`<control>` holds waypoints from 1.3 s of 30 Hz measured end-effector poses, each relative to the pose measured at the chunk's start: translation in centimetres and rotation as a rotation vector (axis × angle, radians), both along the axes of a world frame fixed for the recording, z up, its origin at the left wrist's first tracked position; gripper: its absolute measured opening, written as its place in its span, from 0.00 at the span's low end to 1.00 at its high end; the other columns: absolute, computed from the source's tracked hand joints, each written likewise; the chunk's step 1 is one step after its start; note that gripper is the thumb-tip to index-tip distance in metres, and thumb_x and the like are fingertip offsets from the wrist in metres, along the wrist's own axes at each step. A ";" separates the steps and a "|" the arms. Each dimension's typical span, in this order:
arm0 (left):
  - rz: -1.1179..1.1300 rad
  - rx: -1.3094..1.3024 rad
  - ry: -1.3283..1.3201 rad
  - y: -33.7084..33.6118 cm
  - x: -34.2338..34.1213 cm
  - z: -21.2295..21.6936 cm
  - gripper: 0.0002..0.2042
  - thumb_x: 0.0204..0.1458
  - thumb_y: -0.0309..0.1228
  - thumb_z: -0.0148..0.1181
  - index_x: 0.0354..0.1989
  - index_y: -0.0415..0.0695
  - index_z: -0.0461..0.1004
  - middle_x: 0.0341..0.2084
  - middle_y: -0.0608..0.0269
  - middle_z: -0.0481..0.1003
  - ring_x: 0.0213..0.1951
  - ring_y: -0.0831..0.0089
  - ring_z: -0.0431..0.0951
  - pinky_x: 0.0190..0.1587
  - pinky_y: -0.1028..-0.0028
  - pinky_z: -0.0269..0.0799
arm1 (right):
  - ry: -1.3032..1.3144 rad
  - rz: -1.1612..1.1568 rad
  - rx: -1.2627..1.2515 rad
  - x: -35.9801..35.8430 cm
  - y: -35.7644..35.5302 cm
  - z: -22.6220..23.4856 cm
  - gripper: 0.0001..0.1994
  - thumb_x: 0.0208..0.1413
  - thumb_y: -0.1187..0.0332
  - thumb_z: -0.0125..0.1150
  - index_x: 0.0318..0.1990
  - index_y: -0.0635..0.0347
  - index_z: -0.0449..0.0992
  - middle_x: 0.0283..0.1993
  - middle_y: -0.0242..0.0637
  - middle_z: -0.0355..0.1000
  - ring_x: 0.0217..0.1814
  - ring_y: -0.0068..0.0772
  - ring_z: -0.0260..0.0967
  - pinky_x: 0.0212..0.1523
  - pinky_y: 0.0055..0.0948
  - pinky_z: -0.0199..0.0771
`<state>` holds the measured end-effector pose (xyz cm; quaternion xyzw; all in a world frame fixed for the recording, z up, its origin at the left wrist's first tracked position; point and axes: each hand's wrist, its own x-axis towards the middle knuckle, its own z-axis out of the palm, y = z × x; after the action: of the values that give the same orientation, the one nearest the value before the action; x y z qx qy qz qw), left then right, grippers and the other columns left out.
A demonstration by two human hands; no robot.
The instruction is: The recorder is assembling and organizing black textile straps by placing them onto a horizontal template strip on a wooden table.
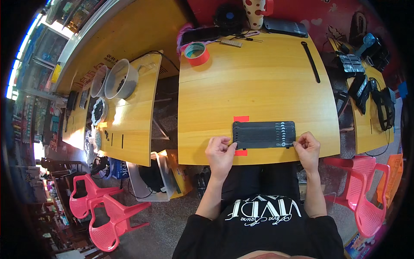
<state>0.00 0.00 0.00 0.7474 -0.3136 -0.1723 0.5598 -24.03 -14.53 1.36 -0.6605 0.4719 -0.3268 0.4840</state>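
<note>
Head view, and here's the action: a row of black strips (258, 133) lies side by side near the front edge of the yellow table (215, 95), right in front of the person. Left hand (221, 156), thumb and fingers pinched on the near-left corner; right hand (308, 151), pinching at the near-right corner, so the nearest strip seems held by both ends. Good work here, I'd judge, means light, even pressure from both sides, the strip level and parallel to its neighbours, the rounded left ends flush. Tug one end harder and the row could skew! The red tape pieces (241, 118), one beyond the left end, one on the near side, look like handy guides for the eye.

Now the lettering: small white marks (283, 133) run down the strips' right ends, too tiny to read. Farther out, a red tape roll (200, 59) carries print inside its core, not legible, and a black strap (310, 62) lies at the far right. Big white lettering (263, 209) sits upside down on the black shirt (207, 237), while the brown board (142, 36) at left bears dark and red print.
</note>
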 end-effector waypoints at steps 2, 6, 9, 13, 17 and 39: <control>-0.028 -0.082 0.131 0.1 -0.1 -0.5 0.06 0.47 0.15 0.63 0.32 0.34 0.73 0.30 0.61 0.72 0.22 0.81 0.75 0.22 0.81 0.70 | -0.023 -0.011 0.002 -0.3 0.2 0.2 0.09 0.47 0.84 0.60 0.25 0.60 0.67 0.22 0.22 0.61 0.22 0.08 0.57 0.22 0.13 0.55; -0.052 -0.059 0.238 -0.1 0.6 0.4 0.05 0.48 0.15 0.61 0.30 0.35 0.72 0.31 0.62 0.73 0.20 0.81 0.75 0.21 0.83 0.69 | -0.092 0.001 -0.042 0.2 -0.2 -0.7 0.09 0.47 0.83 0.60 0.25 0.60 0.67 0.22 0.21 0.62 0.21 0.08 0.56 0.21 0.13 0.55; 0.012 -0.104 0.379 0.6 0.3 0.9 0.03 0.49 0.15 0.60 0.31 0.34 0.73 0.31 0.60 0.73 0.23 0.80 0.75 0.22 0.82 0.69 | -0.101 0.030 -0.035 0.0 -0.2 -0.1 0.09 0.48 0.82 0.61 0.25 0.60 0.67 0.22 0.21 0.62 0.21 0.09 0.57 0.21 0.13 0.55; -0.069 -0.182 -0.540 1.1 -1.3 3.2 0.05 0.48 0.18 0.61 0.34 0.35 0.75 0.33 0.55 0.74 0.34 0.64 0.76 0.36 0.69 0.72 | -0.213 -0.027 0.154 -0.7 -0.5 0.6 0.08 0.51 0.79 0.62 0.25 0.59 0.68 0.21 0.21 0.63 0.22 0.09 0.58 0.23 0.14 0.57; -0.346 -0.146 -0.857 0.8 -2.4 3.8 0.08 0.45 0.22 0.64 0.35 0.37 0.77 0.37 0.55 0.75 0.41 0.53 0.74 0.45 0.61 0.69 | -0.071 -0.015 -0.140 -0.2 0.2 -0.9 0.06 0.48 0.77 0.66 0.25 0.64 0.72 0.19 0.28 0.68 0.23 0.18 0.65 0.24 0.22 0.63; -0.252 -0.283 -0.030 2.2 1.8 -0.6 0.05 0.55 0.20 0.58 0.36 0.33 0.78 0.34 0.59 0.78 0.38 0.74 0.76 0.43 0.78 0.70 | 0.809 -0.222 -0.912 3.4 -19.9 -2.1 0.06 0.46 0.77 0.54 0.32 0.60 0.76 0.35 0.44 0.75 0.40 0.49 0.72 0.43 0.39 0.73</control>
<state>1.85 2.17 -0.58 0.6187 -0.4340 -0.1842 0.6285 -20.63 -34.44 -0.74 -0.8194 0.4966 -0.2677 -0.1014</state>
